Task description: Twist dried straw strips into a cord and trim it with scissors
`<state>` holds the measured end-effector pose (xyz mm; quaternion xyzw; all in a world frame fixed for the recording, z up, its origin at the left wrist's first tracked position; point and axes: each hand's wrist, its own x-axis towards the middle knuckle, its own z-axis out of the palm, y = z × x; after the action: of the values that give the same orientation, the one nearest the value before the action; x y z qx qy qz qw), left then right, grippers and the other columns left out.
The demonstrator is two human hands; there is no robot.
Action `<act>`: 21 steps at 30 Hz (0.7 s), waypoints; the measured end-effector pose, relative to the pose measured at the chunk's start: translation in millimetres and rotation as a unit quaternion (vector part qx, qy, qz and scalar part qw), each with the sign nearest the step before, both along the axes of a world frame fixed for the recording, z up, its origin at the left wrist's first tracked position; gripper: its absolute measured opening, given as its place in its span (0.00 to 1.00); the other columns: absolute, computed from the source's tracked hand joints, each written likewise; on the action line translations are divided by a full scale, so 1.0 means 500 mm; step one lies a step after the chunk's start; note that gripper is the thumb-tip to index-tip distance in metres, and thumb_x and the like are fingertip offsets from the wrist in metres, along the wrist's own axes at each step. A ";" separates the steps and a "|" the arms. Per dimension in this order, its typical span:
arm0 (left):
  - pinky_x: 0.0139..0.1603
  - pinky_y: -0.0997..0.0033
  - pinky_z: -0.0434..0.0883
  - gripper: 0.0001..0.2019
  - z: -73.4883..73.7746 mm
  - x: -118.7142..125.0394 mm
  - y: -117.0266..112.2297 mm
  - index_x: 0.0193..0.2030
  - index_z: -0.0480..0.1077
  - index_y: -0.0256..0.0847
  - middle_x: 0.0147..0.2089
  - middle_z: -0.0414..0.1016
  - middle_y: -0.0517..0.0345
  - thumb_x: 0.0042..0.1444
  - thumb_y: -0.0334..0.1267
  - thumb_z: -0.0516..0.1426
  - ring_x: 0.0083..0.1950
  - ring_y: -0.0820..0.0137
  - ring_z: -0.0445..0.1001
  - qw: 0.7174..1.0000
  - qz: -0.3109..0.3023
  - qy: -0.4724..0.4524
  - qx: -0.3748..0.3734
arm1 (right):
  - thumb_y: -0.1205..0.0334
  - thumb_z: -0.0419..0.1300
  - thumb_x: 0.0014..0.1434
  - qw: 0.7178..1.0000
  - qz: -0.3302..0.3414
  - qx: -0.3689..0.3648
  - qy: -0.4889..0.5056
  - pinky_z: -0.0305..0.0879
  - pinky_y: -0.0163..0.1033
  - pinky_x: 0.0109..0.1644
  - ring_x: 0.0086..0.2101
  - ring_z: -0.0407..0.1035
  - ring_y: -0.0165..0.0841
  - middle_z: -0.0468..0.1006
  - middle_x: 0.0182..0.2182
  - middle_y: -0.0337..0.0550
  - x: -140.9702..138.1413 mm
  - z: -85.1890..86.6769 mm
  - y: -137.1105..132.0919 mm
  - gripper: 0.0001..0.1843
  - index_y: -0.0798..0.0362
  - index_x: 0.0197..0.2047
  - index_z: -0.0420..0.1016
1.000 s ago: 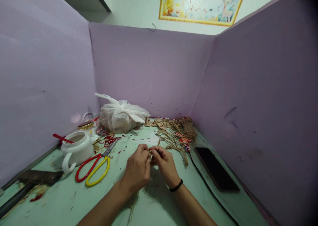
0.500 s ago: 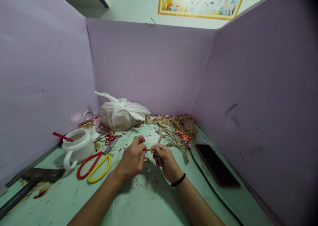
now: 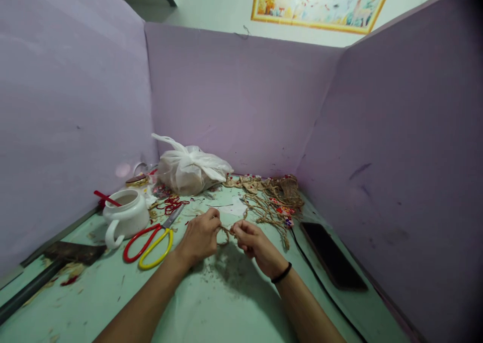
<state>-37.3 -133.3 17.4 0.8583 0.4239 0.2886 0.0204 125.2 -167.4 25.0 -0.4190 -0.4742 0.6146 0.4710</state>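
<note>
Between my two hands runs a piece of brown twine [image 3: 225, 231], with a loop hanging under the fingers. My left hand [image 3: 202, 235] pinches it from the left, fingers curled and knuckles up. From the right, my right hand [image 3: 254, 242] grips the same twine between thumb and forefinger; a black band circles that wrist. The fingertips hide part of the twine where they meet. Just beyond my right hand lie more braided twine cords [image 3: 264, 209]. Left of my left hand rest scissors [image 3: 154, 242] with one red and one yellow handle.
At left stand a white mug-like pot [image 3: 128, 215] and a dark-bladed tool [image 3: 71, 252]. A tied white plastic bag [image 3: 190, 169] sits at the back. On the right lie a phone [image 3: 332, 255] and a black cable [image 3: 320, 285]. Purple panels [image 3: 234, 96] enclose three sides.
My hands have shifted slightly, and the twine between them now shows a larger open loop where a tighter bunch was before. The whole view has turned a little.
</note>
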 end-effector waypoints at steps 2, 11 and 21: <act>0.37 0.73 0.62 0.09 0.004 -0.013 0.010 0.30 0.67 0.41 0.40 0.66 0.56 0.51 0.30 0.47 0.37 0.72 0.67 0.999 0.032 -0.025 -0.018 | 0.55 0.62 0.43 0.995 -0.015 0.066 -0.069 0.42 0.29 0.19 0.17 0.50 0.21 0.68 0.21 0.33 0.010 -0.006 0.009 0.13 0.53 0.32 0.69; 0.25 0.72 0.55 0.09 0.031 -0.030 0.013 0.28 0.65 0.40 0.36 0.69 0.57 0.51 0.37 0.46 0.30 0.70 0.68 0.955 0.284 0.080 0.024 | 0.61 0.50 0.54 0.865 -0.059 0.238 -0.438 0.47 0.32 0.25 0.20 0.62 0.28 0.73 0.17 0.38 0.023 -0.025 0.018 0.15 0.52 0.21 0.73; 0.25 0.72 0.52 0.09 0.066 -0.070 0.023 0.23 0.66 0.40 0.28 0.70 0.55 0.47 0.39 0.48 0.29 0.67 0.65 0.903 0.400 -0.155 -0.013 | 0.69 0.53 0.51 0.784 -0.004 0.342 -0.517 0.51 0.35 0.36 0.30 0.66 0.31 0.77 0.26 0.42 0.042 -0.015 0.017 0.09 0.53 0.28 0.75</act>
<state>-72.1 -121.7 50.1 0.5602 0.7270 0.3966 -0.0201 146.2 -158.9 17.2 -0.4870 -0.8245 0.1011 0.2699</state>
